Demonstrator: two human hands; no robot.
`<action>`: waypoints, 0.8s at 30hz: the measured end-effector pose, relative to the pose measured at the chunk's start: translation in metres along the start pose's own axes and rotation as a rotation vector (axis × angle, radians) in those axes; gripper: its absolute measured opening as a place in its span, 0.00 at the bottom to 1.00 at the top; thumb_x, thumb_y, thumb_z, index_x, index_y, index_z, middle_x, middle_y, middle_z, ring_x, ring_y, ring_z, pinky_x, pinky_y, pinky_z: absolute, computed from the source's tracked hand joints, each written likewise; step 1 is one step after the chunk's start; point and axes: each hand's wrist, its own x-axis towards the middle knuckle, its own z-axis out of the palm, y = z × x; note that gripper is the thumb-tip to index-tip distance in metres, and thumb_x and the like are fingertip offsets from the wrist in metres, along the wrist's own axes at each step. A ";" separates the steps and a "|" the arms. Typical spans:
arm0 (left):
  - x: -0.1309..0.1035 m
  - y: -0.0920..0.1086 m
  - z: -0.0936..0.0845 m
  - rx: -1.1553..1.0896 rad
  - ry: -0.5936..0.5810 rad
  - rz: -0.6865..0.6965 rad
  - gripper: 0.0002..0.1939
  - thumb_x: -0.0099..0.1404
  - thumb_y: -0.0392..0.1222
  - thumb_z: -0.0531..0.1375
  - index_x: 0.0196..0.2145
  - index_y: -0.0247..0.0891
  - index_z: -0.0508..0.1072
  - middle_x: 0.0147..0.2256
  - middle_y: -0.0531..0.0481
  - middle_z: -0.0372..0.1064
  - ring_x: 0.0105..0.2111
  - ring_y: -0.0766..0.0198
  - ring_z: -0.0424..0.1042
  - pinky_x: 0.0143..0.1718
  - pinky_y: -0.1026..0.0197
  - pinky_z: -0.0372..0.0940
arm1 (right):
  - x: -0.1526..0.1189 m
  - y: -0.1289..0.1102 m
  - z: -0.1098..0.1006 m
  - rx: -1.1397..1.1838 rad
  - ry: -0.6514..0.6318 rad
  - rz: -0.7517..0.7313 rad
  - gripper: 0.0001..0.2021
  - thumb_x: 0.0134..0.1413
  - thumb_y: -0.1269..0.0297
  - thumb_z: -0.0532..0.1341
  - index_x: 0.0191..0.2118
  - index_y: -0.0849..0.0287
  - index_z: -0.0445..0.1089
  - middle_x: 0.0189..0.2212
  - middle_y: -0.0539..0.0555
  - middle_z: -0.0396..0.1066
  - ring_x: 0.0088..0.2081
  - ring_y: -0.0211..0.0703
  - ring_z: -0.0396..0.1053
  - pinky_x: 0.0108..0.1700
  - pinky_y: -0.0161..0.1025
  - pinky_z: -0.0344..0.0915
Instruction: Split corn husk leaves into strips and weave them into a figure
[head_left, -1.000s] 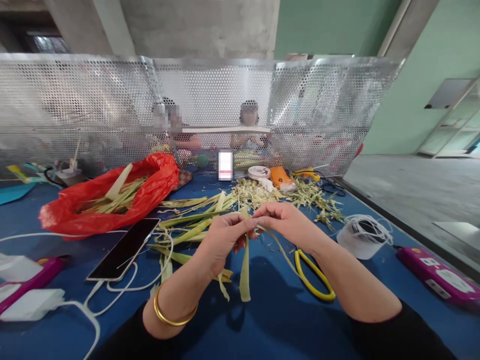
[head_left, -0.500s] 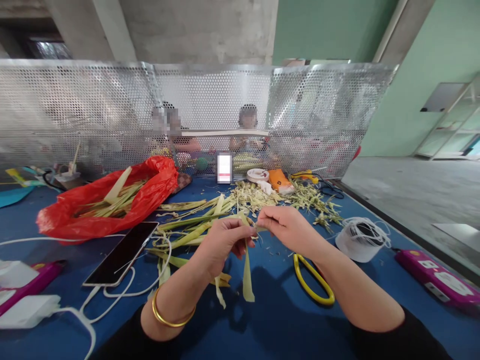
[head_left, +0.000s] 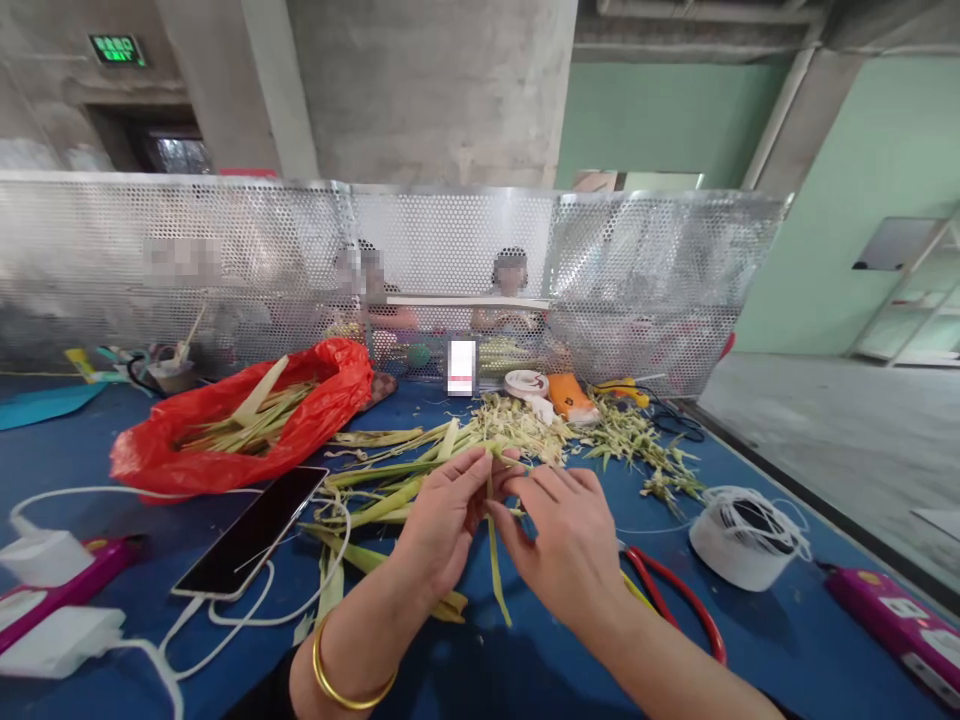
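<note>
My left hand [head_left: 442, 515], with a gold bangle at its wrist, pinches a pale green corn husk strip [head_left: 498, 585] between thumb and fingers. The strip's lower end hangs free below both hands. Close against it, my right hand [head_left: 566, 535] has its thumb and curled fingers closed on the same strip; the gripped part is mostly hidden. Under my right forearm lie scissors [head_left: 703, 600] with red and yellow handles, partly covered. Long loose corn husks [head_left: 386, 500] are spread left of and behind my hands. Shredded husk scraps [head_left: 525, 428] are heaped beyond them.
A red plastic bag [head_left: 161, 470] of husk strips and a phone [head_left: 251, 535] with white cables are on the left. To the right stand a white cord spool [head_left: 739, 555] and a purple power strip [head_left: 896, 615]. A perforated metal screen [head_left: 450, 225] separates people behind it.
My right hand has come in lower and turned over, its fingers now against the strip. The scissors' red handle now shows. The camera view has tilted up.
</note>
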 end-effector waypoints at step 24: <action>0.006 -0.011 -0.006 -0.025 0.037 0.040 0.13 0.51 0.41 0.69 0.34 0.32 0.76 0.32 0.46 0.76 0.30 0.67 0.74 0.35 0.68 0.67 | -0.003 -0.009 0.005 0.235 -0.029 0.004 0.08 0.58 0.71 0.55 0.28 0.57 0.65 0.27 0.51 0.68 0.30 0.40 0.64 0.36 0.39 0.55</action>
